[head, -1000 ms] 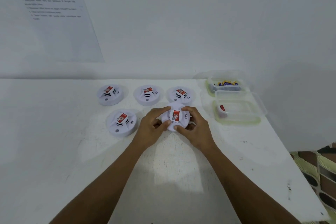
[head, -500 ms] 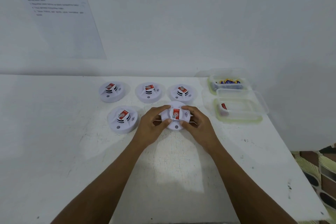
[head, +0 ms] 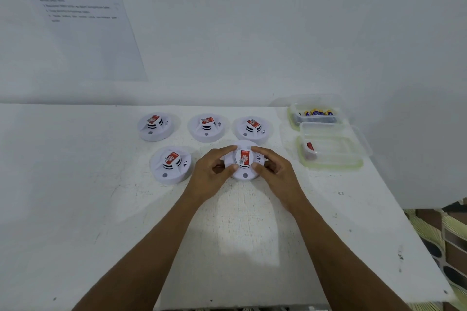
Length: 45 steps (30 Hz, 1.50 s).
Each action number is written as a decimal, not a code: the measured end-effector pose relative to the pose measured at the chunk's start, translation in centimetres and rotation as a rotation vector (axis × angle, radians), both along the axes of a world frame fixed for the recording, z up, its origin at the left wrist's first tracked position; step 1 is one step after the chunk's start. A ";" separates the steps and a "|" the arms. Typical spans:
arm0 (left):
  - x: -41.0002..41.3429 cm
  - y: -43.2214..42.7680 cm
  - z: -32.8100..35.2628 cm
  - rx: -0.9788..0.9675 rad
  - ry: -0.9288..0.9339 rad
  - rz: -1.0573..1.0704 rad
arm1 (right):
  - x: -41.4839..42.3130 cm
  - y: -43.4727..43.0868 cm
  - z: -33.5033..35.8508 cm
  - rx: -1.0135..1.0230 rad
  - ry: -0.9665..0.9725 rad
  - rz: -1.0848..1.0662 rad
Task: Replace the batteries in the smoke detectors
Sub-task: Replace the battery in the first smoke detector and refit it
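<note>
Both hands are gripping one white smoke detector (head: 244, 162) that is sitting on the white table (head: 75, 209), in the near row, right of centre. The left hand (head: 211, 176) is curling round its left rim, thumb and forefinger pressing on the raised centre; the right hand (head: 274, 172) is wrapping the right rim the same way, fingers closed against the housing. The red label (head: 244, 156) on top is facing the camera, running roughly upright. A second detector (head: 170, 164) is lying just left of the held one, not touching the hand. Three more are forming the far row: left detector (head: 155, 126), middle detector (head: 207, 127), right detector (head: 252, 130) (the last one sitting just behind the held unit). At the table's right side two clear plastic containers are standing close together: the far container (head: 314, 116) is holding blue-and-yellow batteries (head: 318, 112), the near container (head: 331, 151) is holding a single small red-and-white item (head: 310, 146) (too small to identify). A printed sheet (head: 73, 20) is hanging on the wall, text unreadable.
</note>
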<state>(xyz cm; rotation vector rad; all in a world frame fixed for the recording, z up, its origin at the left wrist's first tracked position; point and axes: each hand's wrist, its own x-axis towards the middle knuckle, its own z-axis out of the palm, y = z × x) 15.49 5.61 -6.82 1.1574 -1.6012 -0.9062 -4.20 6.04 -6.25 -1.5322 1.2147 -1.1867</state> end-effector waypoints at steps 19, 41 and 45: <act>-0.1 0.2 0.1 0.009 0.000 0.005 | 0.1 0.3 0.1 0.029 -0.006 -0.024; -0.1 0.2 0.2 0.022 0.015 0.003 | 0.1 0.2 -0.1 0.002 -0.002 -0.025; 0.0 0.2 0.1 0.014 0.016 -0.005 | 0.1 0.2 -0.1 0.004 -0.006 -0.023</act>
